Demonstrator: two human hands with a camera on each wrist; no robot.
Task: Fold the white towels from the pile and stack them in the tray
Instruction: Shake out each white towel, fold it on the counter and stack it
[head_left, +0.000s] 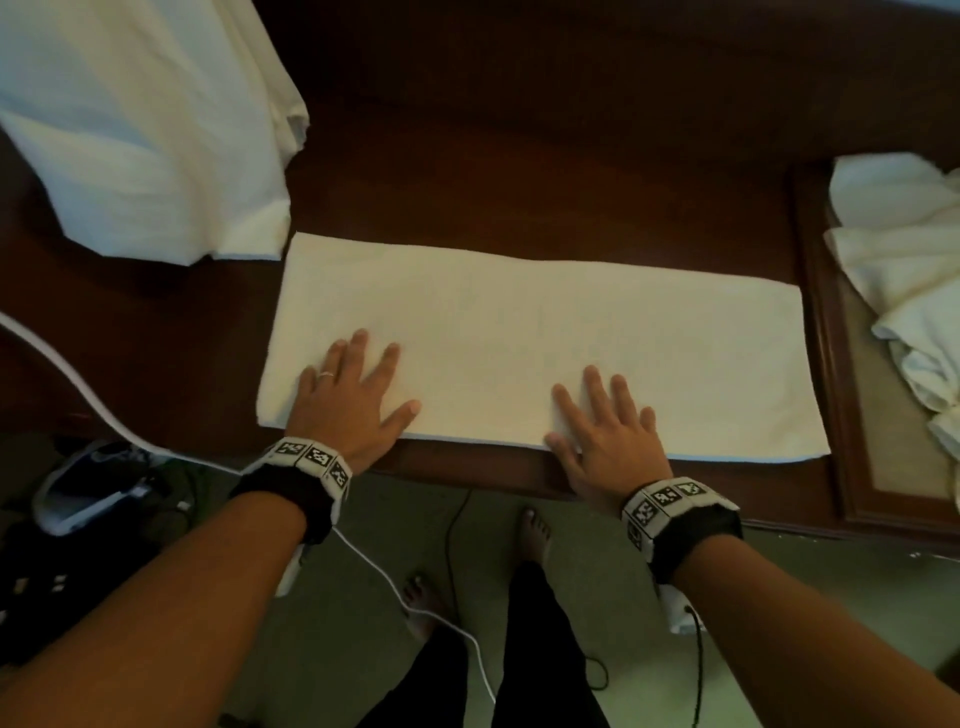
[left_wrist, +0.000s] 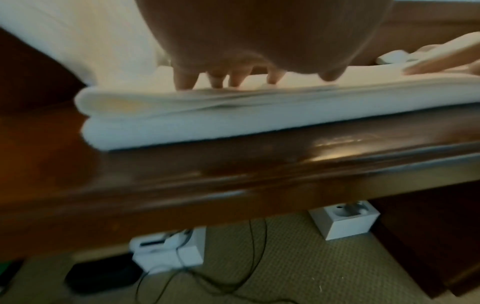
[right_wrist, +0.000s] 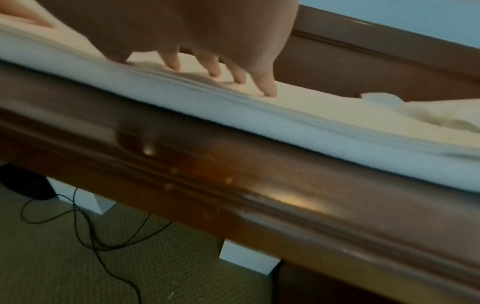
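Observation:
A white towel (head_left: 545, 343), folded into a long strip of several layers, lies along the front of the dark wooden table (head_left: 545, 171). My left hand (head_left: 353, 389) presses flat on its left part with fingers spread. My right hand (head_left: 602, 421) lies flat on its near edge right of the middle, fingers straight. In the left wrist view the left fingertips (left_wrist: 184, 82) touch the towel (left_wrist: 233, 119). The right fingertips (right_wrist: 269, 88) touch the towel (right_wrist: 259, 115) in the right wrist view. At the right stands a wooden tray (head_left: 831, 364) with crumpled white towels (head_left: 904, 280) in it.
A large white towel pile (head_left: 145, 135) covers the table's far left corner. Below the table edge are carpet, black and white cables (head_left: 447, 618), white socket boxes (left_wrist: 345, 222), a dark bag (head_left: 88, 488) and my bare feet (head_left: 535, 530).

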